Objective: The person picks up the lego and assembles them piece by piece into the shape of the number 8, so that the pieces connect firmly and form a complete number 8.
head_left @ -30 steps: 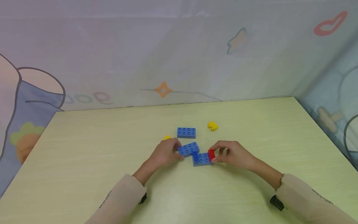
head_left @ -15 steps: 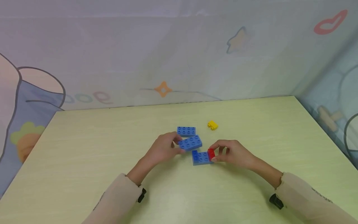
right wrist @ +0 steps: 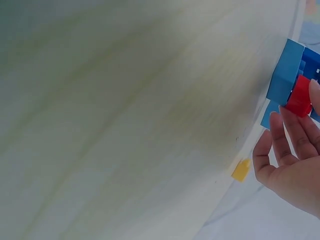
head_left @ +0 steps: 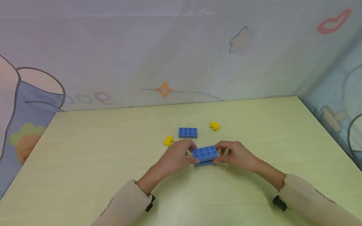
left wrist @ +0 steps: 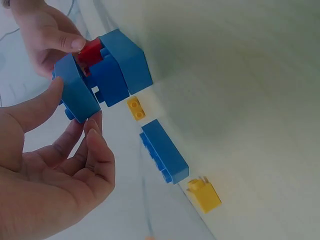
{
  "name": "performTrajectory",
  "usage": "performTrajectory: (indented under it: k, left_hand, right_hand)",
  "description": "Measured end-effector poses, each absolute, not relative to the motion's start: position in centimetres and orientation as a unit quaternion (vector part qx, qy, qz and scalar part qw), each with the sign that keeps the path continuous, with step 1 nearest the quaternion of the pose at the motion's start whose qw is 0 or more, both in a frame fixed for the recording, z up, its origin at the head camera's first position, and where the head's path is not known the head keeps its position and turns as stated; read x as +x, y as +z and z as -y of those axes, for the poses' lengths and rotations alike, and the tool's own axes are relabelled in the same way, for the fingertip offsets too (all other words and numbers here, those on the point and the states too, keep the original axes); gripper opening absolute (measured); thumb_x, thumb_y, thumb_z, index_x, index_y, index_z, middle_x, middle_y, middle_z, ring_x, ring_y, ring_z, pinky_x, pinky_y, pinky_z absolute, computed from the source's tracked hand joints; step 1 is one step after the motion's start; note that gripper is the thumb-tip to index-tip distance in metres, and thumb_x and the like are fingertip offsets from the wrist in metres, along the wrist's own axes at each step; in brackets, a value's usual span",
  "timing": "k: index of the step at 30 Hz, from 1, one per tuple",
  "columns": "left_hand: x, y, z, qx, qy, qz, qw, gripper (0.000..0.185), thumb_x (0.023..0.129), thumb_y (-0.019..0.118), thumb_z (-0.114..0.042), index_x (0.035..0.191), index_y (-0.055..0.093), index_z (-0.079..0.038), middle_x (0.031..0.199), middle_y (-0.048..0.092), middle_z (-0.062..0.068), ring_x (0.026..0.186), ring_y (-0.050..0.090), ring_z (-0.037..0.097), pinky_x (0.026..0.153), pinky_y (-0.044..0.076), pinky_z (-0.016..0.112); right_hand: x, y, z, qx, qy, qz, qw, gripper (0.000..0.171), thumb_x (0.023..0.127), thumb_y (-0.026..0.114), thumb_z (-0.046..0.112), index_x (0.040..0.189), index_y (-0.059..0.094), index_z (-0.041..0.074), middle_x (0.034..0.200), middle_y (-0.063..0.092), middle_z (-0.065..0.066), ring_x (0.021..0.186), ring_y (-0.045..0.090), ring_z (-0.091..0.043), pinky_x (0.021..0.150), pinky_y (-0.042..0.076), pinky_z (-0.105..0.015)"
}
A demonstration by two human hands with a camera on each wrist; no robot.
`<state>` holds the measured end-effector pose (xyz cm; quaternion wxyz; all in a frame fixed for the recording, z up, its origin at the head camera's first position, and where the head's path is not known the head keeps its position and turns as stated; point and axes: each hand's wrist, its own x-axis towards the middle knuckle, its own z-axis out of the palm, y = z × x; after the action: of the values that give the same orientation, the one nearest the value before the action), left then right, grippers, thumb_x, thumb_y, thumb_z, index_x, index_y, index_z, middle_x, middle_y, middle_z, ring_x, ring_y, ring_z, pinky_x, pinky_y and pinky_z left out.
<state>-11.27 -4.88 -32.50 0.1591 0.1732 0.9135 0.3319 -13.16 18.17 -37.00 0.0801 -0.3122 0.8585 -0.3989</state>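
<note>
My left hand [head_left: 177, 156] pinches a light-blue eight-stud toy brick [head_left: 205, 153] by its left end, thumb in front and fingers behind. That brick hangs tilted just over a lower light-blue brick [left wrist: 127, 59] on the table. On the lower brick stand a darker blue small brick [left wrist: 109, 80] at the left end and a red small brick [right wrist: 300, 96] at the right end. The left wrist view shows a slanting gap beneath the upper brick. My right hand [head_left: 237, 154] pinches the red brick between thumb and fingers. From the head view, the upper brick hides most of both small bricks.
Another light-blue eight-stud brick [head_left: 188, 132] lies behind the hands. One small yellow brick [head_left: 168, 141] is left of it, close to my left hand, and a second yellow brick [head_left: 215, 126] lies farther back to the right. A printed cloth [head_left: 181, 56] stands behind the table.
My left hand first lifted the light-blue brick back and up, then carried it right and forward over the lower brick. The left yellow brick shows again. My right hand has stayed in place.
</note>
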Motion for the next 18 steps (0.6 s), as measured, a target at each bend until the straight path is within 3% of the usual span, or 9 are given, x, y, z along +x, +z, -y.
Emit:
performTrajectory:
  k: [18]
  left_hand:
    - [-10.90,-32.80,4.39,0.197,0.297,-0.926,0.123,0.030,0.084,0.067,-0.019,0.110,0.060,-0.006,0.102,0.059,0.004,0.094,0.053,0.019,0.081,0.045,0.031]
  right_hand:
    - [-13.04,-36.60,-18.05,-0.294,-0.363,-0.879,0.098,0.044,0.077,0.074,0.014,0.116,0.057,0.005,0.092,0.060,0.003,0.080,0.051,-0.015,0.063,0.044,-0.025]
